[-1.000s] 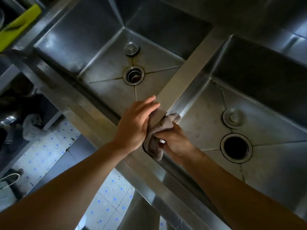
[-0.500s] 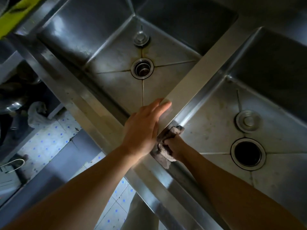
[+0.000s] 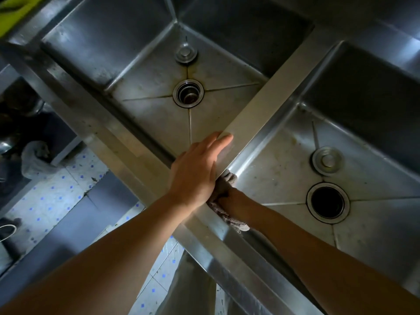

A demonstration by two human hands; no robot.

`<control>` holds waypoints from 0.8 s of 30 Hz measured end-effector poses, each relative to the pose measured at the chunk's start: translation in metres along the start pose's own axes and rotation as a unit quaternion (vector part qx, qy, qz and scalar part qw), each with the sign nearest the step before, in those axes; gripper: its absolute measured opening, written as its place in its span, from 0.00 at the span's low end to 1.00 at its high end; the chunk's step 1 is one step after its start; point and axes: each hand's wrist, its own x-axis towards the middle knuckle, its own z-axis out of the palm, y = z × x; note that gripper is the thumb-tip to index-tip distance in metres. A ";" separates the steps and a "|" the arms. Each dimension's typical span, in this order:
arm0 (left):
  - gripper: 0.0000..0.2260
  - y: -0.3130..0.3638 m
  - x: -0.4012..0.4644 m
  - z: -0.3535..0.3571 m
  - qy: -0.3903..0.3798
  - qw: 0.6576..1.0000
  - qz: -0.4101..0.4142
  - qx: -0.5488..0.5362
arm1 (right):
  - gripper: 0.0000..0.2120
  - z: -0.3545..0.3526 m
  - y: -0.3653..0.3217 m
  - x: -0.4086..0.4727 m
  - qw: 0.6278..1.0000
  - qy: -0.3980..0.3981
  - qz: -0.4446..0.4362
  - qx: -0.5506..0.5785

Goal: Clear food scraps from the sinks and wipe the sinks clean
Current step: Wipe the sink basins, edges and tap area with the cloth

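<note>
Stainless steel fills the view: two sinks side by side, the left sink in the upper centre of the frame and the right sink at centre right, parted by a flat divider running diagonally. Since half a second ago the view has shifted, so both drains sit lower and further right in the frame. The left hand still lies flat on the divider's near end, fingers straight, now reaching a little further along it. The right hand has sunk deeper behind the left one, so less of it shows; it grips a grey-brown cloth against the near corner wall of the right sink. The cloth looks bunched and frayed, one end peeking above the hand, the other trailing over the front rim. Brownish residue sits in the left drain; the right drain is dark.
</note>
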 end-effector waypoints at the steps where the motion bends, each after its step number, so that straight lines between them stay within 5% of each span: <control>1: 0.23 -0.001 0.000 -0.001 0.003 1.000 0.004 0.003 | 0.10 0.001 0.014 0.010 1.000 0.016 0.014 -0.020; 5: 0.23 -0.002 0.001 0.000 0.003 1.000 0.011 0.007 | 0.14 0.000 0.042 0.032 0.995 0.014 0.072 -0.063; 11: 0.22 -0.003 0.001 -0.001 0.011 0.999 0.034 0.034 | 0.21 -0.013 0.028 -0.004 0.994 -0.022 0.026 -0.102; 15: 0.21 0.004 0.001 -0.005 -0.002 0.997 0.038 0.072 | 0.14 -0.031 0.015 -0.064 0.996 -0.018 -0.026 -0.088; 18: 0.22 0.018 -0.002 -0.010 0.006 0.993 0.027 0.118 | 0.19 -0.038 0.013 -0.096 0.999 -0.016 -0.030 -0.036; 24: 0.25 0.041 -0.032 0.004 -0.044 0.994 0.024 0.094 | 0.17 -0.022 0.050 -0.049 0.991 -0.006 0.027 -0.127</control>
